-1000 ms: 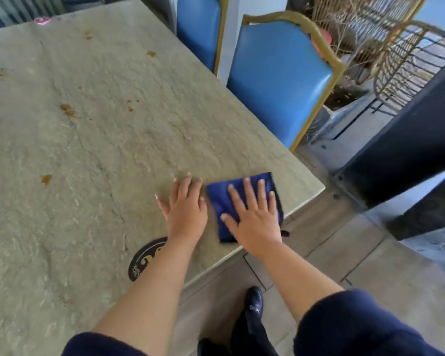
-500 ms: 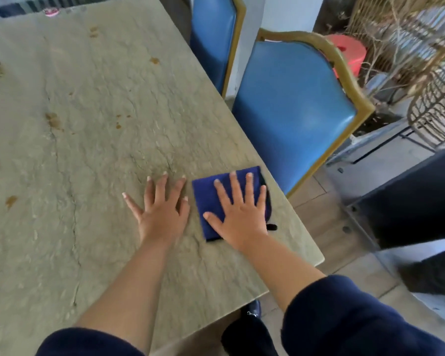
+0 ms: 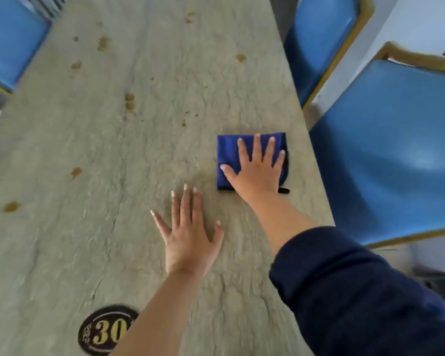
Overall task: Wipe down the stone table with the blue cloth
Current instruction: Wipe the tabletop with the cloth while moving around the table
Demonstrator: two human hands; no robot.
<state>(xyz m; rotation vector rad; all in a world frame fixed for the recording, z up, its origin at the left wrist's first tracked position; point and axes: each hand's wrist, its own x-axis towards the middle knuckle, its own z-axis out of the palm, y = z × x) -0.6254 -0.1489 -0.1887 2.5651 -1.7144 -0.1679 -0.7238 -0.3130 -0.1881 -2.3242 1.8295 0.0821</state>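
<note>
- Now the right hand [image 3: 257, 167] lies spread flat on the folded blue cloth [image 3: 228, 156], mid-right of frame.
- Brown spots [image 3: 129, 100] sit up-left, across the table [image 3: 62, 240].
- Left hand [image 3: 188, 240] lies spread on bare stone, lower.

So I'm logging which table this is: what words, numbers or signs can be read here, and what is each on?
"30": gold digits on the dark round badge at the near edge of the stone table; the left arm covers the badge's right side, so more may be hidden.
Small gold lettering along the badge's left rim: too small and blurred to read.
Nothing readable on the blue cloth or the chairs.
</note>
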